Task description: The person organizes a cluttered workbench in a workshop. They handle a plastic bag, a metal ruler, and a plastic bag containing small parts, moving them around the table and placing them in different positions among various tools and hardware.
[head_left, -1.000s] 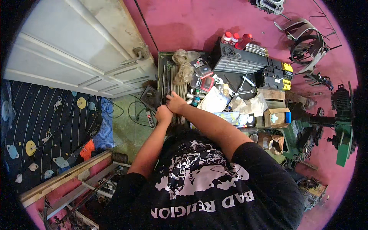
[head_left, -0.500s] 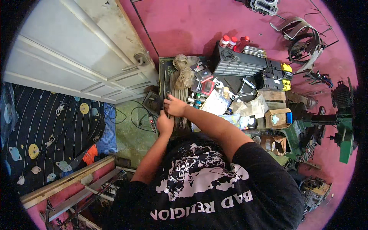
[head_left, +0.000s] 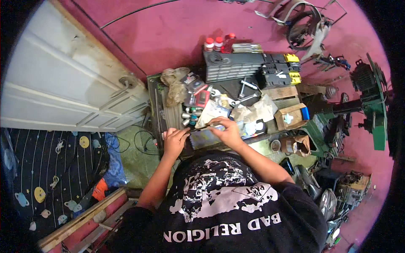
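Over the front of the cluttered workbench I hold a thin dark rod-shaped thing (head_left: 199,128) level between my hands. My right hand (head_left: 227,132) pinches its right end. At the left end, the fingers of my left hand (head_left: 174,141) are closed on it. Its exact kind is too small to make out. Beneath it lies a flat bluish-grey packet or sheet (head_left: 202,139). Just beyond are small metal cylinders (head_left: 186,115) and white papers (head_left: 213,111). Long thin rods or strips (head_left: 172,116) lie along the bench's left side, beyond my left hand.
A crumpled plastic bag (head_left: 175,86), wrenches (head_left: 249,90) and a grey drawer cabinet (head_left: 234,67) stand or lie at the back. An open cardboard box (head_left: 291,118) sits at the right. A white door (head_left: 76,84) is on the left; a green drill press (head_left: 373,101) stands far right.
Both hands have left the bench's left side and come nearer and to the right. The dark rod-shaped thing now shows between them. My head view has shifted, so the bench appears farther left.
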`<move>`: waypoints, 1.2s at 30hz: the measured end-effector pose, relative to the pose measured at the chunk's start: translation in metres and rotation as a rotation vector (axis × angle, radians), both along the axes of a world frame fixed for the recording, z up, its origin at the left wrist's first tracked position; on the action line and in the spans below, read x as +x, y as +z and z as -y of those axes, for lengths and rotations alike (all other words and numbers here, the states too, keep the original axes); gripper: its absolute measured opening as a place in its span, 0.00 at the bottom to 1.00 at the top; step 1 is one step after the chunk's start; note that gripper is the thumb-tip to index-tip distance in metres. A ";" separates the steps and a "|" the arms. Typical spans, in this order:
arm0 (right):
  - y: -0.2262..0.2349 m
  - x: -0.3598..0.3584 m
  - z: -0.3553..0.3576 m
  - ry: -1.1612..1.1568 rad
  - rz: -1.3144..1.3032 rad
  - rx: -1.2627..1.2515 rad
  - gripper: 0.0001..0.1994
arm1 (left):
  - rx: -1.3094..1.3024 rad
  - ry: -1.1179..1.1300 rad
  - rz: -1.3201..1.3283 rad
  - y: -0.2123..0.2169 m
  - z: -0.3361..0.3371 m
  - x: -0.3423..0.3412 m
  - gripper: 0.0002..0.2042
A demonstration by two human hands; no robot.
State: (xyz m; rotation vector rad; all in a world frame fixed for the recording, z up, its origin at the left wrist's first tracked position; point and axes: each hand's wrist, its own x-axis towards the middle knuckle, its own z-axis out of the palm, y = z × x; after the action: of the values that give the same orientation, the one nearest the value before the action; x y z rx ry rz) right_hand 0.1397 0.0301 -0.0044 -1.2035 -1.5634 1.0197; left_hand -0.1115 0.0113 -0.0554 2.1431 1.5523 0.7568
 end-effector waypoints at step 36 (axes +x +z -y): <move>-0.121 0.309 0.018 -0.577 -0.251 -0.343 0.19 | -0.132 -0.179 -0.191 -0.035 -0.027 0.251 0.11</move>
State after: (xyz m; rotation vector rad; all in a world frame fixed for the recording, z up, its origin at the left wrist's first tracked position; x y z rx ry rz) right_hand 0.4482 0.0119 -0.1252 -1.5691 -0.7886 1.0155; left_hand 0.1398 0.0381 -0.0905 2.2707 1.4313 0.3896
